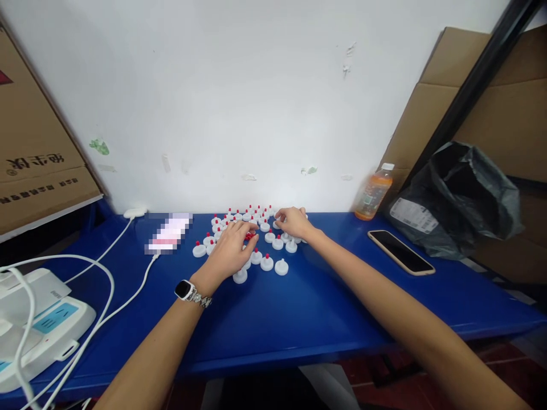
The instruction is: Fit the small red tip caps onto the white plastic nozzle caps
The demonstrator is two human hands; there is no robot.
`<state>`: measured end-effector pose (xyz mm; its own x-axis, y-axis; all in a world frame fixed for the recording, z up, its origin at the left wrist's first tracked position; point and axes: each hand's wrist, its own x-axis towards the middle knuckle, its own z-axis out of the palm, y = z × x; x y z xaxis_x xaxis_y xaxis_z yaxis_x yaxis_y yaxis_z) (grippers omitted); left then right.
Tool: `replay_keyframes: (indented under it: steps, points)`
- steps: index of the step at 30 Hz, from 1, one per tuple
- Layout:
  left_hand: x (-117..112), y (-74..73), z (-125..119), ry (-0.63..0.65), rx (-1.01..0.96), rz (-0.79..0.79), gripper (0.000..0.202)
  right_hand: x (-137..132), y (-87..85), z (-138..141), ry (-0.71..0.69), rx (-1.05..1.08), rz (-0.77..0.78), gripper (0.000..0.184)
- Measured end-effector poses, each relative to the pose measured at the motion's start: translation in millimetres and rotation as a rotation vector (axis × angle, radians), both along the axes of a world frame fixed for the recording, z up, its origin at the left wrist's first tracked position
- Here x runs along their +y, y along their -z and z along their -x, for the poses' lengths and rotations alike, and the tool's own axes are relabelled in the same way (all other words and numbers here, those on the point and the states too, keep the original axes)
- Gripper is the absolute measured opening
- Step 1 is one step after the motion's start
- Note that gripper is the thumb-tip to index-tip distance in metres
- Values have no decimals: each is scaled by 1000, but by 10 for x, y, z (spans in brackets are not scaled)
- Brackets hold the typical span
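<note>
Many white round nozzle caps point(281, 267) stand on the blue table, most with a small red tip cap point(267, 257) on the spout. A few spouts in front are bare white. My left hand point(231, 250), wearing a watch, curls over the left part of the group. Small red tip caps point(250, 234) show in a cluster between its thumb and forefinger. At the right side of the group, my right hand point(294, 222) has its fingers bent down, the tips at a white nozzle cap point(276, 224). Its palm hides several others.
Along the wall at right stand an orange drink bottle point(374, 192) and a dark plastic bag point(457, 196), with a phone point(400, 252) before them. White cables and a power strip point(55, 324) lie at left, beside a blurred-out bright device point(170, 232). Cardboard boxes point(38, 131) flank both sides.
</note>
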<state>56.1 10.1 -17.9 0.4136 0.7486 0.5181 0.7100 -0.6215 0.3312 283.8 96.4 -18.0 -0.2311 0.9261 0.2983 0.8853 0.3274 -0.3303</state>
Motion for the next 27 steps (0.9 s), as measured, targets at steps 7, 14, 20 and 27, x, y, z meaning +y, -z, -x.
replay_keyframes:
  steps: [7, 14, 20, 27]
  points:
    - [-19, -17, 6, -31, 3, -30, 32, -139, -112, 62, -108, 406, -49, 9]
    - [-18, -15, 56, -72, 122, 25, 39, -415, -174, 403, -526, 756, 172, 23]
    - [18, -30, 181, -156, 152, 74, 37, -355, -55, 450, -334, 290, 23, 17]
    - [37, -9, 194, -125, 169, 75, 36, -318, -21, 488, -263, -192, 0, 16]
